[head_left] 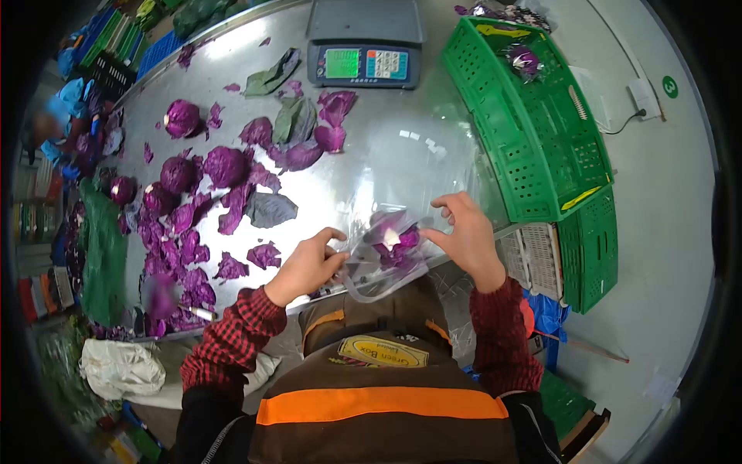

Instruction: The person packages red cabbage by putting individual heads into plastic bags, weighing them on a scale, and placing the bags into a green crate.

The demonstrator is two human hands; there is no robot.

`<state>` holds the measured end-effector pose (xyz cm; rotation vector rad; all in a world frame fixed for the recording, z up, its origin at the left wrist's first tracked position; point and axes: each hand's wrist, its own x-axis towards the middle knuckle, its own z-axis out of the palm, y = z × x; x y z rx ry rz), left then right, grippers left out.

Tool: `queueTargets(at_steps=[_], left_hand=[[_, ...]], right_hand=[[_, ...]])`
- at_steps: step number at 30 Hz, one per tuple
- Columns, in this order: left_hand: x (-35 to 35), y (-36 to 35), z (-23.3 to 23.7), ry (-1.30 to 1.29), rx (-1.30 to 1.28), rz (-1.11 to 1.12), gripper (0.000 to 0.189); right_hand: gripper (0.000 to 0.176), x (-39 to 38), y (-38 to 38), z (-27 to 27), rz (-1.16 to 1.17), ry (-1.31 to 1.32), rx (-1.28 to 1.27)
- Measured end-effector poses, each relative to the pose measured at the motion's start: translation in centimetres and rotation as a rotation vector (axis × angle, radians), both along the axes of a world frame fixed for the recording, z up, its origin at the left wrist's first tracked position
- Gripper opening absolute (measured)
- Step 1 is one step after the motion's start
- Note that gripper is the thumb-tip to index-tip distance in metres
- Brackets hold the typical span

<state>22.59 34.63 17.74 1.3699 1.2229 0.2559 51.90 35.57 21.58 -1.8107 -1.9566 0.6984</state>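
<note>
A red cabbage (pixel 397 238) with a pale cut stem sits inside a clear plastic bag (pixel 371 288) at the near edge of the metal table, in front of my apron. My left hand (pixel 311 264) is at the bag's left side, its fingers closed on the film. On the other side my right hand (pixel 470 241) has thumb and forefinger apart, the thumb tip right at the bag beside the cabbage. More clear film (pixel 410 166) lies flat on the table just beyond the bagged cabbage.
A digital scale (pixel 365 46) stands at the back. To the right is a green crate (pixel 533 116) holding a wrapped cabbage (pixel 524 62). Several cabbages (pixel 226 166) and loose purple leaves (pixel 174 247) cover the left side. A knife (pixel 199 312) lies near the front-left edge.
</note>
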Motion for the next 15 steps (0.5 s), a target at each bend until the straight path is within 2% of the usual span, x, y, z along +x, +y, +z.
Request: queueTargets(at_steps=[1, 2, 3, 5, 8, 15], left_hand=[[0.0, 0.2, 0.5, 0.045, -0.041, -0.045, 0.033], [0.1, 0.4, 0.8, 0.024, -0.086, -0.025, 0.032], [0.1, 0.5, 0.9, 0.002, -0.131, -0.007, 0.031], [-0.2, 0.5, 0.0, -0.072, -0.239, 0.027, 0.035], [0.1, 0.7, 0.3, -0.186, -0.456, 0.067, 0.045], [0.8, 0.2, 1.3, -0.363, -0.581, 0.170, 0.052]], right_hand=[[0.027, -1.6, -0.4, 0.8, -0.004, 0.042, 0.234], [0.022, -3.4, -0.8, 1.6, 0.003, 0.223, 0.148], [0.022, -4.9, -1.4, 1.1, 0.011, 0.233, 0.137], [0.017, -7.3, -2.4, 0.0, 0.189, 0.416, -0.066], [0.014, -9.0, -3.3, -1.3, 0.218, 0.300, -0.151], [0.014, -9.7, -3.7, -1.0, 0.188, 0.255, -0.121]])
